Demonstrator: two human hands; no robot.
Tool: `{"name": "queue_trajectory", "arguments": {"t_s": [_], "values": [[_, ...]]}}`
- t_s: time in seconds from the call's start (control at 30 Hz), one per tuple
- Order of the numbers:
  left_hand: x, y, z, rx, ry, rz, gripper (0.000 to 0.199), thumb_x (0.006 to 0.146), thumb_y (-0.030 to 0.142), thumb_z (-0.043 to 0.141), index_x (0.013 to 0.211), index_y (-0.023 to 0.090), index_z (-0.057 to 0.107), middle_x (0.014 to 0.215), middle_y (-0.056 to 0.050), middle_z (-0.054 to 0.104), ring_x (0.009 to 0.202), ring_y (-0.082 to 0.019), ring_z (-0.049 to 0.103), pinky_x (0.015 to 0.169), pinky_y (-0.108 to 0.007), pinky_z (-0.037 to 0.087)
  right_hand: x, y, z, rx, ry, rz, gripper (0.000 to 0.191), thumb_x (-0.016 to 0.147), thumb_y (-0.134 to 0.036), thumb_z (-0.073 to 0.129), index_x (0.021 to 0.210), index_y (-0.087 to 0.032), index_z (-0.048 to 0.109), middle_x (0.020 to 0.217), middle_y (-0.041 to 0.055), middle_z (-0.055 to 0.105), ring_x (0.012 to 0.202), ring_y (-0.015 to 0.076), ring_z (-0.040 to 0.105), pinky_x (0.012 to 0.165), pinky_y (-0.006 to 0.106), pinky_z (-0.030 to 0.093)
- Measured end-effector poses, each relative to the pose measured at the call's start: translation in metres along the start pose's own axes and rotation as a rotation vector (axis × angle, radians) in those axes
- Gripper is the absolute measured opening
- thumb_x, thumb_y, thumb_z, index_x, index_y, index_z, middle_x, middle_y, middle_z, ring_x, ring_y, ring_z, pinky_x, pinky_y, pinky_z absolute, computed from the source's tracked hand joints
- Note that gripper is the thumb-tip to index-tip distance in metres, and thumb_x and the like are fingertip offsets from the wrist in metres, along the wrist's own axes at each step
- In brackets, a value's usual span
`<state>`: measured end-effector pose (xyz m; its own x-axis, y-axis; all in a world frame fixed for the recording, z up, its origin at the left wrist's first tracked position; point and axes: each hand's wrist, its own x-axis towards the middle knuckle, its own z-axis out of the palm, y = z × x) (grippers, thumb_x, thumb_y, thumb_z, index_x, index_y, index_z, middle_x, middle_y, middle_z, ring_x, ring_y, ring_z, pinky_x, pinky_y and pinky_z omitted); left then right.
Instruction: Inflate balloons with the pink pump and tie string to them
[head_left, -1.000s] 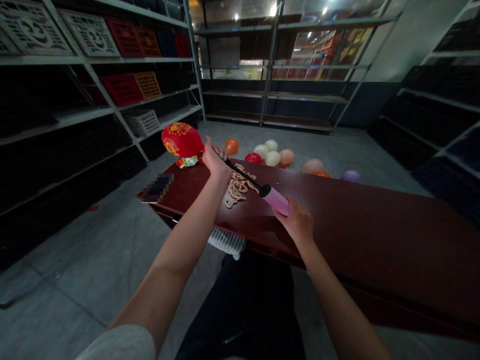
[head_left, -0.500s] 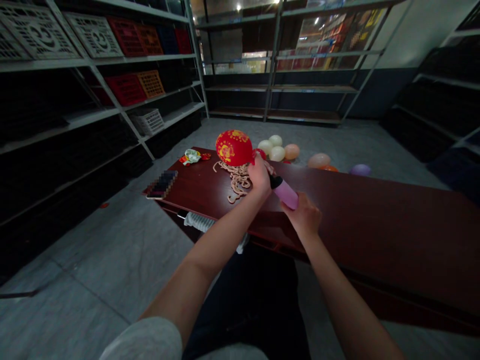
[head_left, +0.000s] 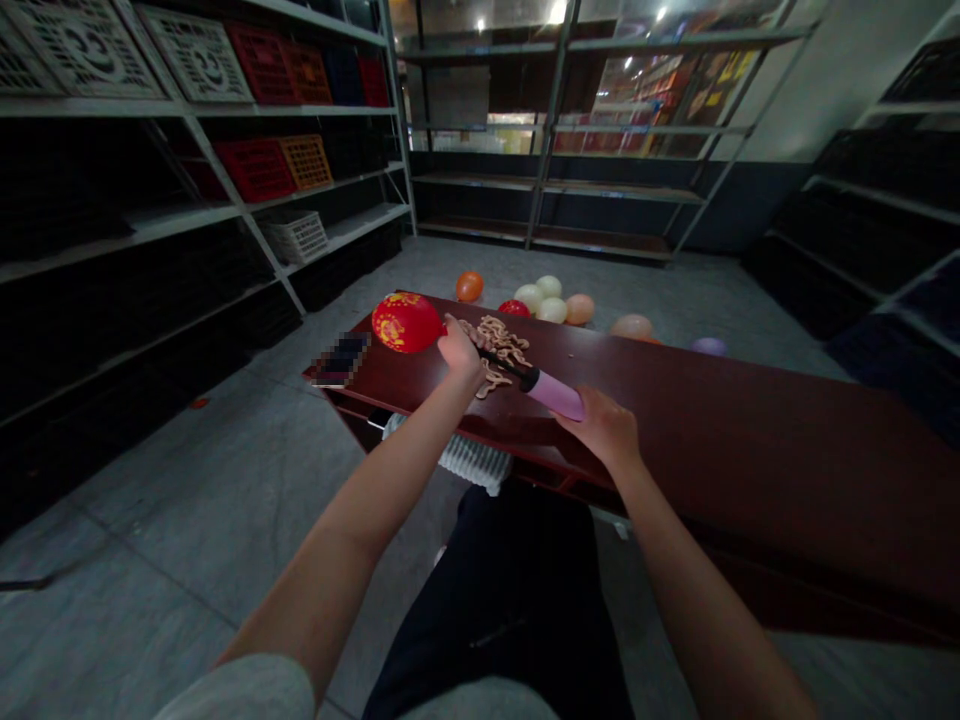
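Note:
A red balloon (head_left: 406, 322) with yellow flower prints, inflated, points to the left over the table's far left part. My left hand (head_left: 460, 350) is closed around the balloon's neck, at the front end of a hand pump. The pump (head_left: 556, 396) has a pink body and a black shaft that shows between my hands. My right hand (head_left: 606, 428) is wrapped round the rear of the pink body. Beneath the pump lies a heap of tan, twisted uninflated balloons (head_left: 504, 340) on the dark red table (head_left: 720, 420). My left fingers hide the join of neck and nozzle.
A phone (head_left: 341, 360) lies on the table's left end. Beyond the far edge are an orange balloon (head_left: 469, 286) and several white, peach and purple ones on the floor. Grey ribbed cloth (head_left: 474, 462) hangs under the front edge. Shelves with crates (head_left: 259, 168) stand left.
My left hand and the red balloon have moved left and towards me. More black shaft shows between my hands. The pump lies flatter, and my right hand still grips it.

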<state>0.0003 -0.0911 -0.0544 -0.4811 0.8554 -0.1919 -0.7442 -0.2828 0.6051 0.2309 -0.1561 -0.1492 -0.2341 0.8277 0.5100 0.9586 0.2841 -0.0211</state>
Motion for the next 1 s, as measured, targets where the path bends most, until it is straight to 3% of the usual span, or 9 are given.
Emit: {"name": "queue_trajectory", "arguments": {"t_s": [0.2,0.33,0.53,0.67,0.87,1.0], "values": [[0.024,0.056,0.003,-0.013,-0.048,0.042,0.046,0.103,0.041,0.049,0.065,0.022,0.03,0.045,0.008,0.027,0.034,-0.007,0.029,0.037,-0.02,0.026,0.001,0.0,0.003,0.055,0.034,-0.039,0.04,0.089,-0.059,0.061,0.098,-0.02,0.066,0.088,0.0076,0.075,0.076,0.0218,0.068,0.061,0.029,0.036],[0.023,0.061,0.024,0.006,-0.094,0.071,0.051,0.099,0.053,0.055,0.067,0.022,0.031,0.047,0.009,0.026,0.035,-0.006,0.028,0.037,-0.02,0.026,0.002,0.001,0.008,0.116,0.051,-0.002,0.042,0.089,-0.059,0.061,0.103,-0.02,0.066,0.088,0.0077,0.074,0.075,0.0216,0.068,0.062,0.029,0.036],[0.01,0.025,0.069,0.008,-0.113,0.162,0.049,0.104,0.049,0.045,0.067,0.022,0.028,0.051,0.008,0.022,0.035,-0.005,0.026,0.038,-0.019,0.026,0.002,0.01,0.014,0.098,0.085,0.217,0.044,0.086,-0.06,0.06,0.101,-0.019,0.066,0.081,0.0074,0.072,0.066,0.0212,0.063,0.059,0.03,0.032],[0.002,-0.013,0.089,0.024,-0.147,0.146,0.051,0.098,0.054,0.056,0.066,0.022,0.034,0.053,0.006,0.026,0.037,-0.007,0.031,0.04,-0.022,0.031,0.003,0.01,0.013,0.122,0.107,0.287,0.045,0.087,-0.062,0.057,0.1,-0.019,0.064,0.081,0.0085,0.072,0.066,0.0221,0.063,0.058,0.03,0.031],[-0.031,-0.08,0.091,0.169,-0.269,0.043,0.053,0.1,0.053,0.052,0.061,0.023,0.034,0.045,0.006,0.028,0.032,-0.008,0.03,0.035,-0.024,0.026,0.007,0.009,0.009,0.151,0.083,0.362,0.047,0.088,-0.062,0.055,0.103,-0.018,0.063,0.083,0.0101,0.074,0.068,0.0246,0.066,0.058,0.03,0.032],[-0.041,-0.092,0.083,0.169,-0.257,-0.016,0.057,0.1,0.053,0.051,0.056,0.023,0.031,0.041,0.006,0.027,0.029,-0.008,0.029,0.032,-0.024,0.023,0.007,0.009,0.009,0.135,0.08,0.369,0.046,0.087,-0.061,0.057,0.101,-0.018,0.063,0.083,0.0105,0.074,0.069,0.0249,0.066,0.058,0.03,0.031]]}}
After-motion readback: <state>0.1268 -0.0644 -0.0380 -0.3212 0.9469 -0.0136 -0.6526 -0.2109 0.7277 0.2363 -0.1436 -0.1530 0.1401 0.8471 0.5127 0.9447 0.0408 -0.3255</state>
